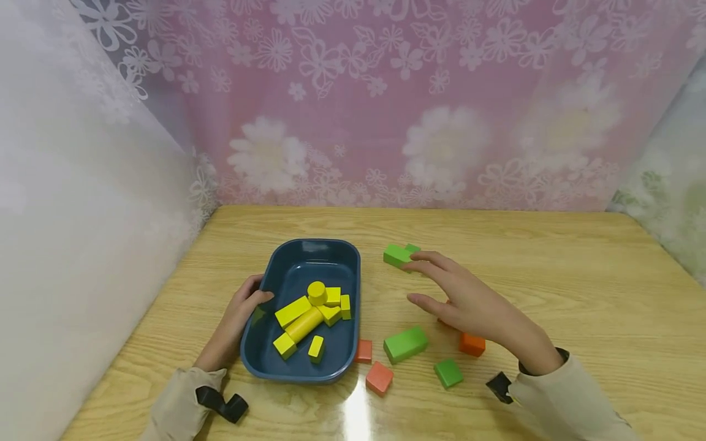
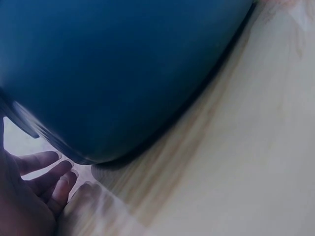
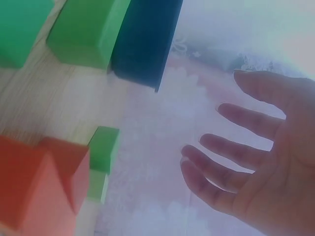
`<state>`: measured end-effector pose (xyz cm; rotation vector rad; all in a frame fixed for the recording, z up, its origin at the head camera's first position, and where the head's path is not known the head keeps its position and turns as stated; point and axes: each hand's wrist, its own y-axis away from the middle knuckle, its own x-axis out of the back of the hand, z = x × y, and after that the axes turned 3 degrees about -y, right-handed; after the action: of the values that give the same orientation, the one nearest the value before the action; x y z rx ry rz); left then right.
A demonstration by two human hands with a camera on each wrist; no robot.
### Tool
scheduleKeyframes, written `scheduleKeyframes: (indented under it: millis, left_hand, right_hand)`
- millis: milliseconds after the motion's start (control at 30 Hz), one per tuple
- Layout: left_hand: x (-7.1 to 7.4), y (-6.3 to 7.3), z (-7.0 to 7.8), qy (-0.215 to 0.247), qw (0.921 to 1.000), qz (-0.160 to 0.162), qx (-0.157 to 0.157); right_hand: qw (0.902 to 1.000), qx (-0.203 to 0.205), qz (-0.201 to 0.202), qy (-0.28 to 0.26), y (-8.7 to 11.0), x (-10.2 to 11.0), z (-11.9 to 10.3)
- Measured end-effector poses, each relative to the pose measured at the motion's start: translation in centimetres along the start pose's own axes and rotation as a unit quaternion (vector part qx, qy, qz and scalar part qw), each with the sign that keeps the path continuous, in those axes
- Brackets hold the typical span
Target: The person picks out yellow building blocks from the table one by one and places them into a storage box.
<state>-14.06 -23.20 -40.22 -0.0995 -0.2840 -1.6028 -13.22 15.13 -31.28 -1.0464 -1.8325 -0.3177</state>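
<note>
A dark blue plastic tub (image 1: 300,371) stands on the table, holding several yellow blocks (image 1: 304,324), among them a cylinder (image 1: 317,293) resting on others. My left hand (image 1: 238,315) grips its left side, the thumb hooked over the rim and the fingers against the outer wall. Over the table right of the tub hangs my right hand (image 1: 469,300), fingers extended and apart, nothing held. Its fingertips appear close to two green blocks (image 1: 397,255) at the back; contact cannot be judged from the head view. The right wrist view shows its palm (image 3: 290,152) bare.
A long green block (image 1: 406,344) and a small green block (image 1: 448,373) lie right of the tub. Two red blocks (image 1: 379,378) sit by its lower right corner. An orange block (image 1: 472,344) is partly under the right forearm. A flowered curtain (image 1: 353,110) hangs behind the table.
</note>
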Motion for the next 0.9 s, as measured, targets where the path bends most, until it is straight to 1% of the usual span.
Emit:
scheduleKeyframes:
  millis: [133,367,467,567,633,700,767,833,900]
  left_hand:
    - [0.1,-0.1,0.0,0.000,1.0000,0.001,0.001]
    - [-0.3,-0.6,0.1,0.002,1.0000,-0.003,-0.009]
    - [-0.2,-0.7,0.1,-0.012,0.9999,0.000,-0.008]
    - [0.2,-0.3,-0.1,-0.031,0.9995,0.010,0.000]
    - [0.6,0.4,-0.4,-0.043,0.9989,0.014,0.007]
    - [1.1,1.2,-0.7,-0.046,0.9988,0.013,0.015]
    - [1.5,1.7,-1.0,-0.044,0.9987,0.005,0.026]
    - [1.8,1.9,-1.0,-0.041,0.9987,-0.004,0.030]
    - [2.1,1.9,-0.8,-0.059,0.9981,-0.005,0.018]
  right_hand:
    - [0.9999,0.005,0.000,0.011,0.2,0.2,0.4]
    - [0.9998,-0.003,-0.005,0.017,0.5,0.6,0.4]
    - [0.9998,-0.002,0.001,0.020,0.4,0.5,0.4]
    - [0.9998,-0.003,0.000,0.017,0.3,0.1,0.4]
    - [0.9999,-0.006,-0.007,0.013,0.3,-0.4,0.3]
    - [0.9999,-0.009,-0.013,0.006,0.4,-0.8,0.2]
    - [0.9998,-0.012,-0.013,0.002,0.5,-1.1,0.1]
    - [0.9999,-0.015,-0.008,0.001,0.6,-1.1,0.0]
    - [0.9998,-0.018,-0.003,0.001,0.7,-1.0,0.1]
